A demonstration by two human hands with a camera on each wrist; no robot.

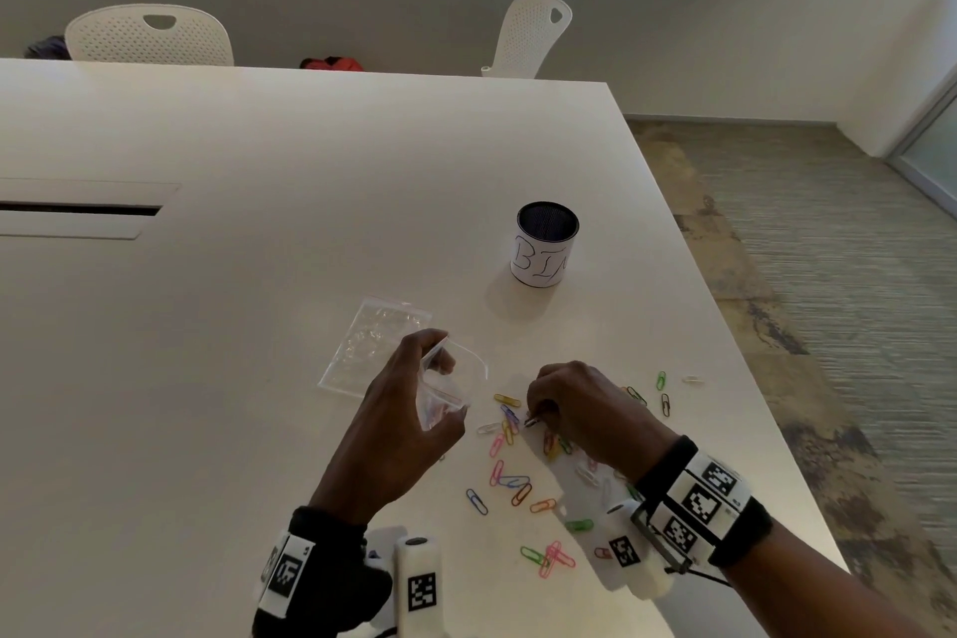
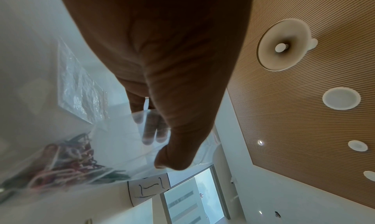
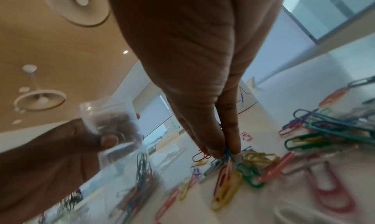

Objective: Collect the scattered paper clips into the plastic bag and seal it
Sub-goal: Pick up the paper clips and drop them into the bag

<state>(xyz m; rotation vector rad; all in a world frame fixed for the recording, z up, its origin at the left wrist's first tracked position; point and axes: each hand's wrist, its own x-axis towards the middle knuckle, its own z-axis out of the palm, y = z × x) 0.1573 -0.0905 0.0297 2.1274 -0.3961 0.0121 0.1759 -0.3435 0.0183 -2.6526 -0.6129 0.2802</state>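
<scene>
on the white table [image 1: 259, 145], near its right front corner, many coloured paper clips [image 1: 510, 482] lie scattered: pink, blue, green, yellow, orange and white ones. most are between the two hands and under the right forearm, and a few lie apart toward the table edge.

the left hand [image 1: 393, 425] holds a small clear plastic bag [image 1: 445, 389] above the table. the thumb and the fingers pinch the bag near its top, and the mouth of the bag is open toward the right. in the left wrist view the fingers [image 2: 150, 131] show through the plastic, and a bunch of clips already lies in the bottom of the bag.

the right hand [image 1: 580, 404] is low over the pile. its thumb and fingers are closed together on a blue-green clip [image 3: 229, 152], with the fingertips [image 3: 215, 152] down among the other clips on the table.

just behind the left hand a stack of empty clear bags [image 1: 373, 347] lies flat on the table. farther back stands a black mesh cup [image 1: 546, 244] with a white paper label; the handwritten letters read "bl", and the rest turns out of sight.

behind the table stand two white chairs [image 1: 150, 34].

the black bands on both wrists carry square black-and-white code markers [image 1: 699, 503].
</scene>
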